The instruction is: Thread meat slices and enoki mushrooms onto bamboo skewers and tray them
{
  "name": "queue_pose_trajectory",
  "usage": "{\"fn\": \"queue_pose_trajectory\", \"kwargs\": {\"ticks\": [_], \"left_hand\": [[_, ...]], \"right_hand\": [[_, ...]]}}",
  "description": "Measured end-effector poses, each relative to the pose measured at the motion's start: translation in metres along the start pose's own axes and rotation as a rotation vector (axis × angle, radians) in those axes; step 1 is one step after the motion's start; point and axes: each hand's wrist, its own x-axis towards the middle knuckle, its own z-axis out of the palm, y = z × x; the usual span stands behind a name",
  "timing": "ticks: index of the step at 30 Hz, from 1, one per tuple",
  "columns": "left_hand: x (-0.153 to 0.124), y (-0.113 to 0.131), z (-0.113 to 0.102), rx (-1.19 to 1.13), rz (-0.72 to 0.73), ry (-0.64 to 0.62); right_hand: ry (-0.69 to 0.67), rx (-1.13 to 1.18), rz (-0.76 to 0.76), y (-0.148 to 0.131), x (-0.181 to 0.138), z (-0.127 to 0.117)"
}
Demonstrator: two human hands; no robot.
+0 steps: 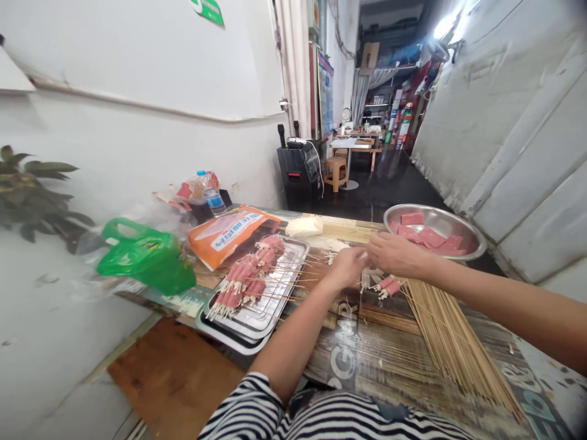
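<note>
While left hand (347, 267) and right hand (389, 252) are half-curled, grasp unclear | wrapping seemingly being done near meat rolls (392, 288) | steady pinch needed

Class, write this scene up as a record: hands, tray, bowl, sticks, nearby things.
Hands: left hand and right hand close together; whatever they pinch is too small to tell
Tray: pink rolls with white ends
Bowl: pink slices
Sticks: spread on the table
Nearby: extra rolls, white bunch
</note>
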Motion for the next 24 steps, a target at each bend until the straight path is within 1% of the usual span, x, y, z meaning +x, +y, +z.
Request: {"fn": "queue_pose_trajectory", "kwargs": {"ticks": [2,4,5,7,9,11,13,15,16,18,20,22,24], "left_hand": [[-0.001,0.000,0.000,-0.011,0.010,-0.020],[-0.002,0.002,0.000,-0.023,0.009,-0.028],[-0.002,0.003,0.001,-0.030,0.005,-0.027],[-0.003,0.003,0.003,-0.048,0.000,-0.022],[-0.004,0.002,0.007,-0.082,-0.004,-0.028],[-0.005,0.002,0.009,-0.145,-0.014,-0.047],[-0.009,0.005,0.010,-0.227,-0.032,-0.059],[-0.015,0.012,0.007,-0.314,-0.045,-0.073],[-0.019,0.016,0.005,-0.356,-0.047,-0.088],[-0.028,0.023,0.000,-0.448,-0.048,-0.158],[-0.037,0.026,-0.002,-0.541,-0.068,-0.226],[-0.043,0.022,-0.002,-0.625,-0.101,-0.272],[-0.047,0.015,0.000,-0.679,-0.142,-0.346]], "right_hand": [[0.004,0.036,0.024,0.003,-0.006,-0.003],[0.033,0.142,0.128,0.006,-0.012,-0.005],[0.056,0.233,0.204,0.008,-0.015,-0.006],[0.076,0.500,0.355,0.012,-0.020,-0.008],[0.010,0.822,0.463,0.013,-0.024,-0.011],[-0.070,1.078,0.555,0.012,-0.026,-0.014],[-0.063,1.212,0.642,0.008,-0.025,-0.016],[-0.004,1.264,0.703,0.001,-0.025,-0.017],[0.022,1.275,0.721,-0.003,-0.025,-0.017],[0.055,1.282,0.738,-0.011,-0.027,-0.017],[0.077,1.282,0.713,-0.021,-0.031,-0.016],[0.108,1.272,0.636,-0.030,-0.034,-0.018],[0.154,1.236,0.531,-0.039,-0.037,-0.022]]}}
